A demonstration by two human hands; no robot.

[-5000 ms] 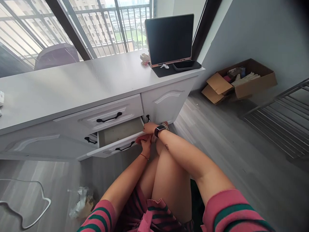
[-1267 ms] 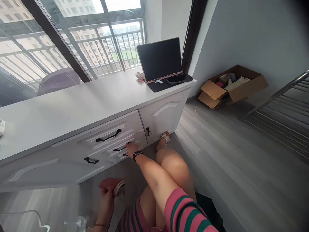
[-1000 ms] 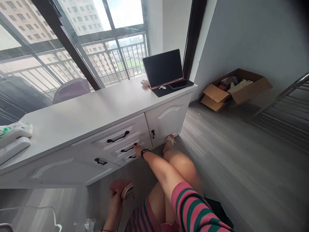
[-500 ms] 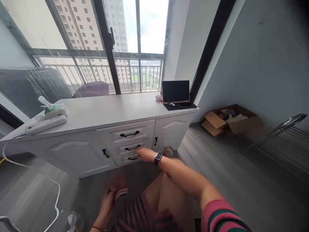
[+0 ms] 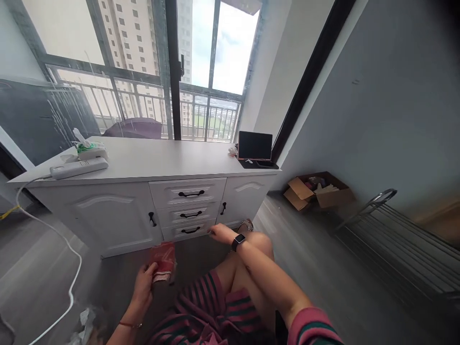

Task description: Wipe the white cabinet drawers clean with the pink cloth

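Observation:
A folded red cloth [image 5: 164, 258] with a pale edge is gripped in my left hand [image 5: 144, 281], between thumb and fingers, low in front of the white cabinet [image 5: 118, 220]. My right hand [image 5: 222, 233], with a dark watch on the wrist, reaches toward the right end of the bottom drawer [image 5: 172, 233]. Its fingers point forward, look loosely apart, and appear to hold nothing. The black handle [image 5: 190, 230] of that drawer lies left of the fingertips. The middle drawer [image 5: 212, 209] and the top drawer [image 5: 168, 191] are closed.
On the cabinet top stand a power strip [image 5: 79, 167], a tissue pack [image 5: 89, 151] and a tablet [image 5: 255, 145]. An open cardboard box [image 5: 330, 197] and a metal rack [image 5: 388, 235] are to the right. A white cable [image 5: 77, 268] crosses the floor at left.
My right hand has left the middle drawer's handle and moved lower, to the right of the bottom drawer's handle. My left hand has moved left, and the red cloth is now clearly visible.

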